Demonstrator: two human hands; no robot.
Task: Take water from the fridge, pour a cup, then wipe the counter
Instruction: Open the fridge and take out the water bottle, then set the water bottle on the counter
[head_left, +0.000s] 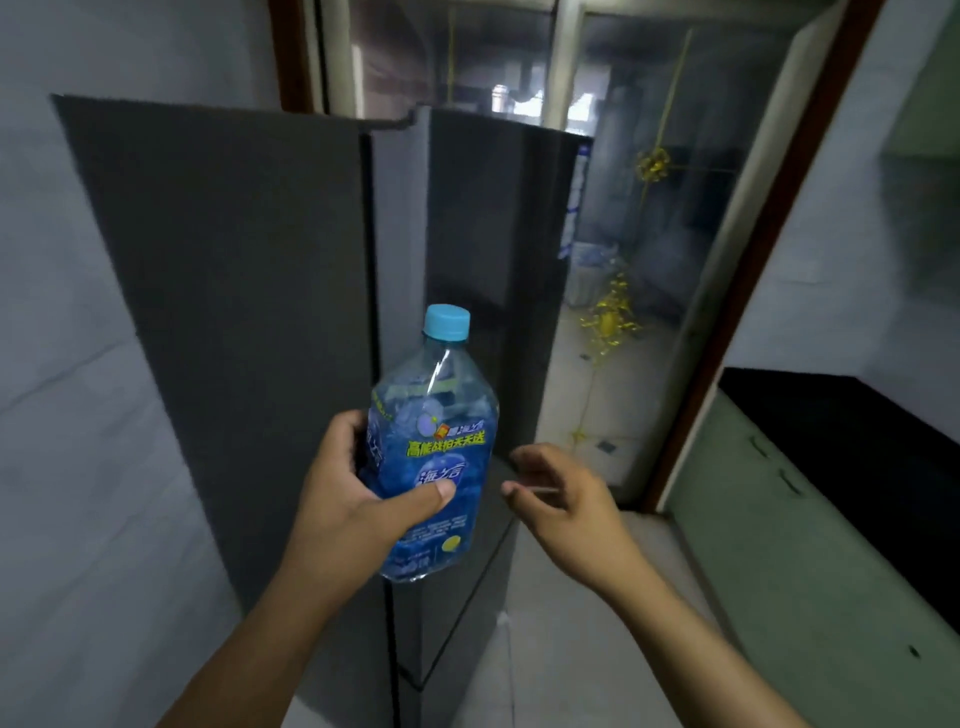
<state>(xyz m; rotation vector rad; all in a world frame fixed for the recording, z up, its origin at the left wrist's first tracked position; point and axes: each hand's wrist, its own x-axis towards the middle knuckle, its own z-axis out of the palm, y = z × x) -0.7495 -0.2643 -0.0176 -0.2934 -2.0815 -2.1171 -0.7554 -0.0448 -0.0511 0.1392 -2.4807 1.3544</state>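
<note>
Left hand (353, 499) clamped round bottle (434, 441), upright, cap on, before shut fridge (260, 291). Right hand (558, 491) loose, fingers apart, empty. Risk: wet bottle slips from one-handed grip walking to table (841, 436).

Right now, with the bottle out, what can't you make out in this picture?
Head view only:
- Fridge inside: hidden behind its dark doors.
- Cup: none in view.
- Counter: cut off by the right edge, so its surface can't be checked.
- Bottle back: covered by the left hand.
- Right hand: open, motion-blurred fingertips.
- Room behind the glass door: hazy with reflections.
</note>
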